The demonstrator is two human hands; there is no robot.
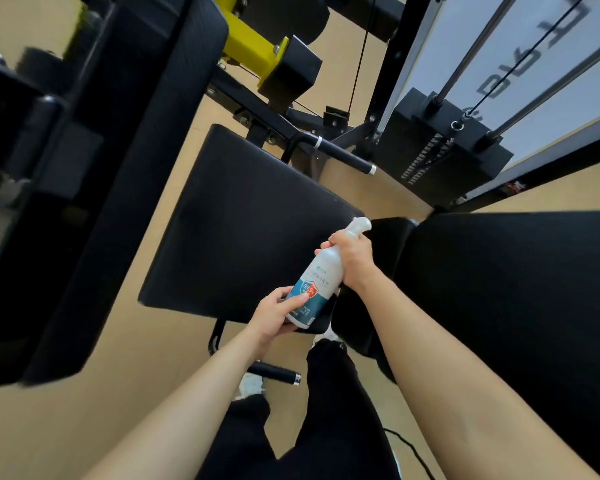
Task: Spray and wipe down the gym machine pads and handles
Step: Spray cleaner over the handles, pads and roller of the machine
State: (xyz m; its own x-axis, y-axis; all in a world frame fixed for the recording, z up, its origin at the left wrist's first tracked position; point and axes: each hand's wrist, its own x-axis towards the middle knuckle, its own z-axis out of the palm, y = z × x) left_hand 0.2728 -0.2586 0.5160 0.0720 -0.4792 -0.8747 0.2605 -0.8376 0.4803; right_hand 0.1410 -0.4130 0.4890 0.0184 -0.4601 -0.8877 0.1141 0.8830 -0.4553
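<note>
A white spray bottle [317,284] with a blue label is held over the near corner of the black seat pad [243,223]. My right hand [352,259] grips its neck just below the white nozzle [360,225], which points away from me. My left hand [278,315] cups the bottle's base, fingers against the label. A black back pad [510,299] stretches to the right. A black handle [343,154] with silver rings sticks out beyond the seat, and a second handle [276,372] lies below my left forearm. No cloth is visible.
A large black pad and frame [94,174] fill the left side, blurred. A yellow bracket [253,51] sits at top centre. The weight stack [444,150] with guide rods and cable stands at the upper right. Tan floor [125,358] lies below; my dark trousers are underneath.
</note>
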